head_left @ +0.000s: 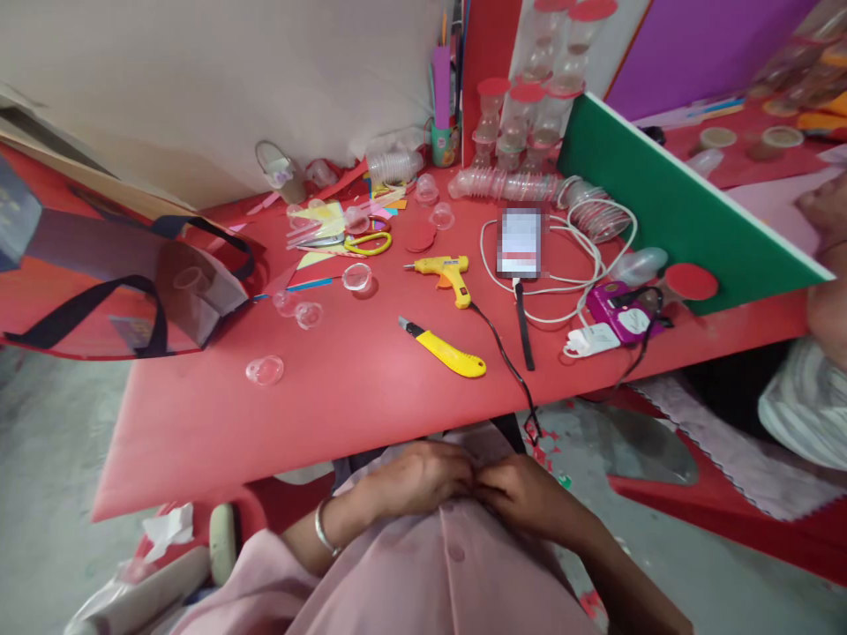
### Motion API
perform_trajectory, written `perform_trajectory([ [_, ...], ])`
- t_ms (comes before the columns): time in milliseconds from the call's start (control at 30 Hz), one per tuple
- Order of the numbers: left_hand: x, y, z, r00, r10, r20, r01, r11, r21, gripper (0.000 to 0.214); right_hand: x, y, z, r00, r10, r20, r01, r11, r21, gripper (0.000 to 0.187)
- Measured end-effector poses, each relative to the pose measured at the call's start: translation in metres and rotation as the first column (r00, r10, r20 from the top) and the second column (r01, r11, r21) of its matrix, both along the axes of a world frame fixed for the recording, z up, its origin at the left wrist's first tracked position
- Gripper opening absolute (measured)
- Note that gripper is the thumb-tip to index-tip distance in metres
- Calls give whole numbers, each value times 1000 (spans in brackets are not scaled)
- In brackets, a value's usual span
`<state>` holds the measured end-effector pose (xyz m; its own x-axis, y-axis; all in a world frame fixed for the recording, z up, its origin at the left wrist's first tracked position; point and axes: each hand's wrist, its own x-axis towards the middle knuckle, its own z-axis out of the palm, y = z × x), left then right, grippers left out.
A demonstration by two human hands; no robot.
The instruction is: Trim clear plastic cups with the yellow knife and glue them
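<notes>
My left hand [414,481] and my right hand [522,494] rest together in my lap, below the near edge of the red table [344,406]. The fingers of both are curled and meet at the middle over my pink garment; whatever they pinch there is hidden. A metal bangle sits on my left wrist. Nearest on the table are a yellow utility knife [445,348] and a yellow glue gun [446,273] with its black cord running off the table edge.
A phone [520,242] with white cable lies mid-table, beside a purple device [622,313] and white plug. Yellow scissors [367,242], paper scraps and small clear cups are scattered at left. A dark bag [132,282] sits far left, a green board [668,212] right. Another person's arm [827,265] is at the right edge.
</notes>
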<state>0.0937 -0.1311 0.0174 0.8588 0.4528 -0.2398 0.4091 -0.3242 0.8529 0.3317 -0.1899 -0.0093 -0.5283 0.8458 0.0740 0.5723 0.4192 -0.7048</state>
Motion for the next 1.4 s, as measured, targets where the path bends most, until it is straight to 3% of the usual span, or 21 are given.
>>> perform_trajectory([
  [33,-4,5,13,998,2,57,-1,1000,-28,21,-4,7,13,999,22,23,-22,999,-26,26],
  [100,-13,21,35,981,37,188,-27,998,-55,26,-13,30,34,997,-75,28,73,996,60,24],
  [167,-24,41,49,929,192,315,-215,976,38,24,-27,57,45,983,-184,-14,183,960,213,22],
  [200,-31,52,51,881,321,348,-381,917,118,23,-35,71,47,968,-251,-28,247,919,307,21],
  [233,-39,64,52,804,455,383,-557,802,217,20,-43,83,46,948,-318,-19,300,871,390,23],
  [300,-53,88,45,612,658,439,-791,489,369,16,-57,103,39,908,-415,65,337,813,474,30],
  [333,-60,100,39,536,708,459,-836,374,401,19,-62,110,35,891,-443,99,344,803,487,33],
  [400,-71,123,25,416,778,470,-892,249,377,33,-69,120,29,861,-479,168,352,801,484,38],
  [500,-76,157,8,305,828,471,-931,154,332,68,-74,128,24,836,-494,238,354,818,454,40],
  [667,-68,205,-10,297,863,408,-927,159,339,99,-79,130,13,827,-504,247,352,808,472,38],
  [800,-62,224,-19,272,881,387,-942,162,295,104,-80,131,4,820,-565,93,442,728,524,44],
  [867,-61,227,-21,231,888,399,-958,136,252,92,-83,137,11,827,-559,-60,510,702,497,49],
  [967,-57,222,-21,187,866,463,-976,110,189,71,-91,161,35,833,-474,-285,553,729,404,50],
  [1067,-48,213,-19,224,816,533,-974,164,159,58,-104,199,59,796,-422,-435,587,713,383,46],
  [1133,-42,209,-17,200,811,550,-975,219,32,55,-111,224,63,773,-411,-484,614,677,406,41],
  [1233,-38,207,-15,115,830,545,-934,277,-225,57,-118,246,52,787,-407,-463,608,634,477,41],
  [1300,-40,208,-13,69,835,545,-869,319,-378,57,-120,247,40,823,-384,-418,562,657,502,42],
  [1400,-43,210,-8,72,872,483,-695,392,-603,56,-122,237,29,866,-363,-343,496,701,512,47],
])
